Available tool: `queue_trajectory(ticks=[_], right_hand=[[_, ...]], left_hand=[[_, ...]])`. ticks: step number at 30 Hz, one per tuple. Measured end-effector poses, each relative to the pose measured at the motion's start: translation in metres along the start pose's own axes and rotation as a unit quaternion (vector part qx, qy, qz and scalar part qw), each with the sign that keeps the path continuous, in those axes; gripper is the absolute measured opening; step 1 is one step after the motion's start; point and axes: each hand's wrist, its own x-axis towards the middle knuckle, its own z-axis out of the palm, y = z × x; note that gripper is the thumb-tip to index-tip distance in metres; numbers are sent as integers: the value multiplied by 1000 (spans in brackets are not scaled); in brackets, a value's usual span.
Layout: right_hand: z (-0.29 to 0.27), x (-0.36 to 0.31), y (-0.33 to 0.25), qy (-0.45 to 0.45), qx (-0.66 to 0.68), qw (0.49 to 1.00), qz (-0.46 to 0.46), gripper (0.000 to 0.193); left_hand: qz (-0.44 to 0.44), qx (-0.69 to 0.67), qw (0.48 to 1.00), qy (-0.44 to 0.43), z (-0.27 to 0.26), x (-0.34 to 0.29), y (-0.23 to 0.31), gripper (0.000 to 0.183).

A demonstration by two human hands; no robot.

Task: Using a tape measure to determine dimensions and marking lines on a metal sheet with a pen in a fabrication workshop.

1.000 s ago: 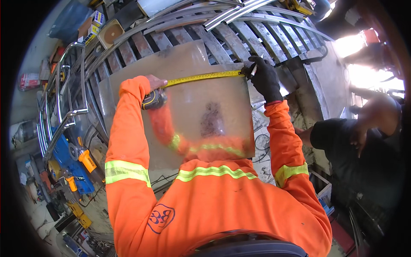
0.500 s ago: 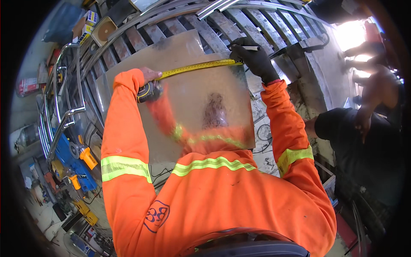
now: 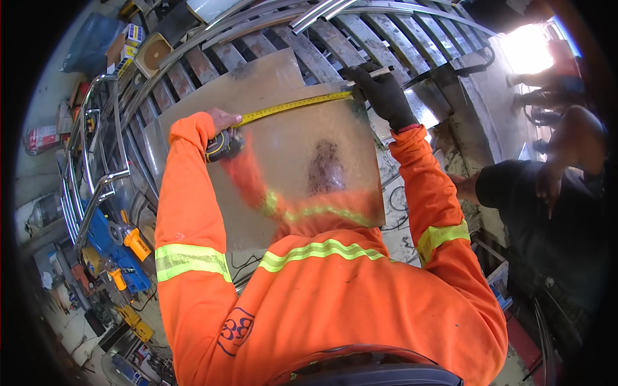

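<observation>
My left hand [image 3: 223, 120], bare, grips a black and yellow tape measure [image 3: 219, 147] at the left side of a shiny metal sheet [image 3: 283, 180]. Its yellow blade [image 3: 293, 107] runs out across the upper part of the sheet to the right. At the blade's far end is my right hand [image 3: 381, 96], in a dark glove, its fingers closed around a slim pale marker or pen [image 3: 378, 74]. The glove hides the tip of the blade. The sheet mirrors my orange sleeves and jacket.
Beneath the sheet lies a slatted metal rack [image 3: 380, 45]. Bent chrome tubing [image 3: 96, 186] stands at the left, near orange power tools [image 3: 136, 244] and boxes [image 3: 125, 48]. A person in dark clothing [image 3: 541, 219] is close by on the right.
My right hand has shifted slightly at the blade's end, and the marker has tilted, its right end now higher. My left hand stays on the tape measure.
</observation>
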Motion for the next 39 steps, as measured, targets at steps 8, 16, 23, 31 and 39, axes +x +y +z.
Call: queue_trajectory(ticks=[8, 16, 23, 31, 39], right_hand=[[7, 2, 2, 13, -66, 997, 29, 41], [9, -2, -14, -10, -112, 993, 28, 41], [10, 0, -12, -21, -131, 991, 4, 40], [9, 0, -12, -26, -130, 991, -4, 43], [8, 0, -15, -33, -139, 990, -7, 43]], left_hand=[[27, -1, 1000, -6, -2, -3, 2, 61], [22, 3, 1000, -10, 0, 2, -4, 62], [26, -8, 1000, -7, 1, 2, -5, 63], [14, 5, 999, -30, -5, -3, 4, 58], [30, 29, 999, -7, -3, -5, 5, 61]])
